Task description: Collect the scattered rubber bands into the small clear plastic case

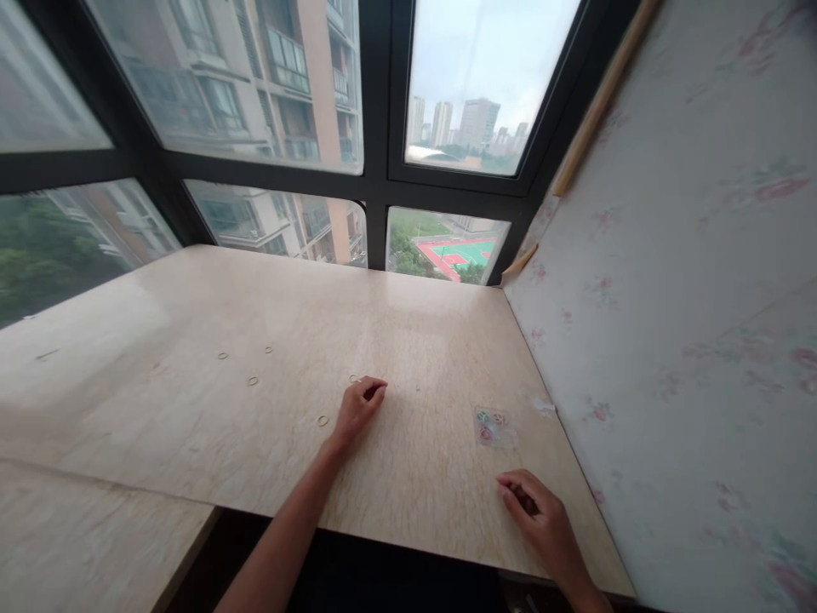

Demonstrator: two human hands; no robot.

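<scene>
My left hand (362, 405) rests over the middle of the stone-look tabletop with its fingers curled closed. Anything it may hold is hidden. Just behind it lies a thin yellowish ring (354, 378), partly covered, and a second ring (322, 421) is to its left. Near the front right, my right hand (534, 513) is closed, thumb and forefinger together; I cannot make out anything in them. Beyond that hand sits a small clear plastic box (503, 434) holding green, orange and red loops.
Farther left lie more thin rings (253, 381) and a thin, stick-like item (48, 354). A small tiny speck (418, 389) is between the hands. Dark-framed windows (376, 170) border the back; a flowered wall (689, 340) bounds the right, with a whitish scrap (545, 408) beside it.
</scene>
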